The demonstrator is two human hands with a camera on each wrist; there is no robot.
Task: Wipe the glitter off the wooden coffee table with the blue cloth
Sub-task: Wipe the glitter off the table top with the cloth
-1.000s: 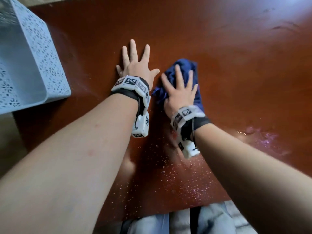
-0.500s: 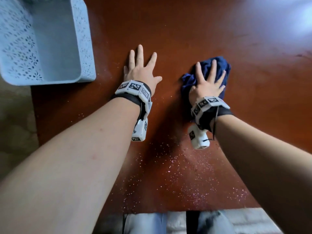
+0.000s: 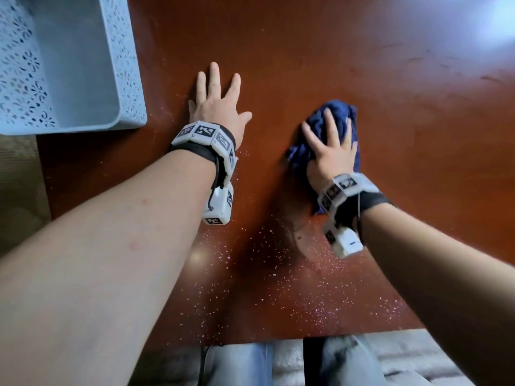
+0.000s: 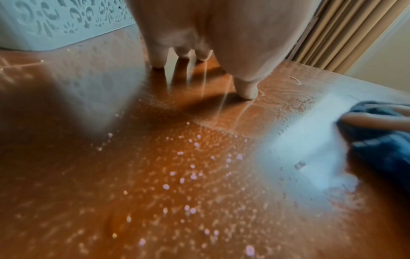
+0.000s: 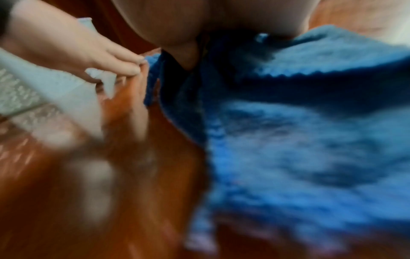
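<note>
Both hands flat: right hand (image 3: 331, 154) presses crumpled fuzzy blue cloth (image 3: 338, 115), left hand (image 3: 217, 103) on glossy glitter-specked wooden table (image 3: 306, 51).

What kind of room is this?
Probably a home living room: a low wooden coffee table strewn with glitter, pleated curtains beyond its far edge, and a pale blue lattice storage basket on one corner.

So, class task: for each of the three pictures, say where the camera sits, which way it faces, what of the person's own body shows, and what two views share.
Head: worn high, facing down at the table; both forearms, left hand and right hand show.
Left wrist: low, looking along the palm at glitter; palm and fingertips show.
Right wrist: low, blurred, facing the blue cloth; palm shows, left hand beyond.
Shared: all three show the cloth and the pale basket.
</note>
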